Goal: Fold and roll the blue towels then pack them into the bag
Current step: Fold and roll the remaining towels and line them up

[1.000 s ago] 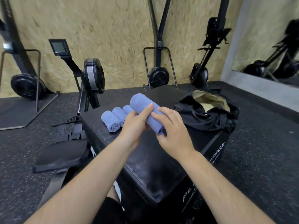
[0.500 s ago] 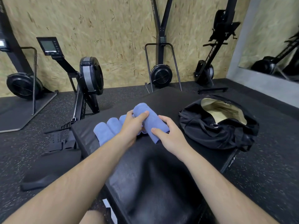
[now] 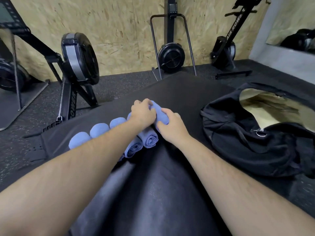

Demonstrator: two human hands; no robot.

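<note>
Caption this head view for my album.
Left hand and right hand hold a rolled blue towel beside other rolled towels on a black box, bag open nearby.

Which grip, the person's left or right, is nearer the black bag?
Right. The right grip holds the rolled blue towel on its bag side, apart from the black bag; the left grip holds that towel's far side.

One wide-angle view sits at the person's head and looks forward and down, so both forearms (image 3: 71,169) run in from the bottom edge toward the middle. It hangs close over the black tabletop (image 3: 170,92), with the bag (image 3: 247,150) at the right edge, and faces a chipboard wall (image 3: 119,23) lined with rowing machines (image 3: 171,56) beyond.
</note>
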